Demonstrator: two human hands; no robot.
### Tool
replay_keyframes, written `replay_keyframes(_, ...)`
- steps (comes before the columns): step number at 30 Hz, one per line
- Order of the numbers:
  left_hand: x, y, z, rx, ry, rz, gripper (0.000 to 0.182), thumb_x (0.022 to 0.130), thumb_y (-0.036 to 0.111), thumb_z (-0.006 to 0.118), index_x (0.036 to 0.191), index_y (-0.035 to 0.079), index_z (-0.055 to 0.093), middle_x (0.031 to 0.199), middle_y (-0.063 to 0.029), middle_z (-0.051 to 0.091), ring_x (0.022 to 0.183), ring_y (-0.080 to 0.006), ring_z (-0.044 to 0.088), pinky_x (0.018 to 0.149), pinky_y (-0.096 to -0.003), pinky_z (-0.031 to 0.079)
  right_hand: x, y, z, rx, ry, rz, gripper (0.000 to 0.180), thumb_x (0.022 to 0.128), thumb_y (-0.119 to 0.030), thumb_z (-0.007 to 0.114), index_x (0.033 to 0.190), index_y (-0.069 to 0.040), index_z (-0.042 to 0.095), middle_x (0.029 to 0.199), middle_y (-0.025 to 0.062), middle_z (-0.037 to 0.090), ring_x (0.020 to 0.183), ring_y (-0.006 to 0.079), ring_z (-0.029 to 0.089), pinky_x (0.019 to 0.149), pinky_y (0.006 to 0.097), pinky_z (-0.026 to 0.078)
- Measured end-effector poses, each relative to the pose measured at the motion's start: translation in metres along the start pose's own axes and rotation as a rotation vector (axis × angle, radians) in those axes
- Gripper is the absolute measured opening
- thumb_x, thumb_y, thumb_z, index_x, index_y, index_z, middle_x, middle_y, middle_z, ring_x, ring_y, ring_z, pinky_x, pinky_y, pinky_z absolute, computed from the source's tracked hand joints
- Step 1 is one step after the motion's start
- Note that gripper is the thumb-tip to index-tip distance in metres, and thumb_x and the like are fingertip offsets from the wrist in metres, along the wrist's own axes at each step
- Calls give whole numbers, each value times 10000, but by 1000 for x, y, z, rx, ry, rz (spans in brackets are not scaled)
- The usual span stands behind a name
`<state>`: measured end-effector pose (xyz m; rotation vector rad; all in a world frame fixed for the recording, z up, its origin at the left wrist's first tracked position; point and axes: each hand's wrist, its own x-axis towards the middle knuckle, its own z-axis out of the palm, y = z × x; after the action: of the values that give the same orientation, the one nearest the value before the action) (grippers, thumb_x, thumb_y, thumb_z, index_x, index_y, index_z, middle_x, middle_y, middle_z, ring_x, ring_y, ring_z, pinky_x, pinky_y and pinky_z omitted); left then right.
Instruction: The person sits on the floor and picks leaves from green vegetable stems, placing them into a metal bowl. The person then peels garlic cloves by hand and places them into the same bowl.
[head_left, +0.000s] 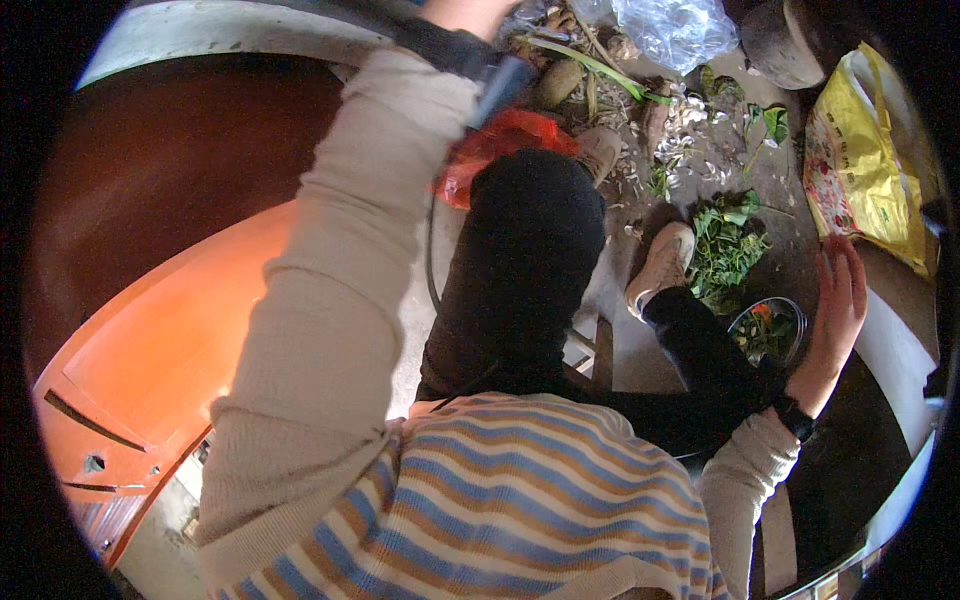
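Observation:
My left arm reaches up to the top edge, where only the wrist and part of my left hand (469, 13) show; the fingers are cut off. A dark band with a blurred, bluish-black object (504, 88) is at that wrist. On the right, my right hand (841, 289) is stretched out with nothing seen in it. Its fingertips come close to the bottom of a yellow printed bag (862, 165); whether they touch is unclear. Beside this hand stands a clear bowl (802, 324) with green leaves and something orange-red inside. A heap of green leaves (727, 251) lies by my shoe.
Pale peelings (681, 124), a green stalk (600, 66) and other plant scraps litter the floor. Clear plastic (679, 30) lies at the top, and a red plastic bag (487, 154) beside my knee. An orange panel (172, 315) stands at left.

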<state>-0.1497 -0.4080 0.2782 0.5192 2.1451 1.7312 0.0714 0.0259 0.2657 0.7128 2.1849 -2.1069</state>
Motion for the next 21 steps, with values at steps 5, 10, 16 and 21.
replay_keyframes(5,-88,-125,-52,722,-203,-438,411,771,124,685,1166,146,575,922,-106,647,870,-270,611,820,-342,478,3,4,-3,-93,48,71,344,960,-137,486,1265,20,507,1251,137,551,1177,224,526,991,349,433)
replay_keyframes(10,-178,-208,4,1371,-214,13,673,699,114,735,1322,195,496,975,-143,657,926,-350,623,874,-382,488,7,1,7,-177,3,104,330,965,-141,468,1250,17,521,1228,122,570,1145,214,550,935,302,464)
replay_keyframes(16,-263,-258,59,776,-355,-639,364,793,207,606,1144,112,594,991,-144,670,888,-329,650,771,-442,516,9,4,10,-231,-39,136,345,969,-166,488,1272,-3,509,1240,122,562,1157,208,535,950,315,445)
replay_keyframes(21,-366,-251,75,955,-631,-722,143,715,131,582,808,77,677,827,-156,676,799,-356,654,643,-469,516,10,11,13,-221,-63,141,334,956,-158,514,1250,0,527,1212,116,576,1110,191,557,913,304,464)
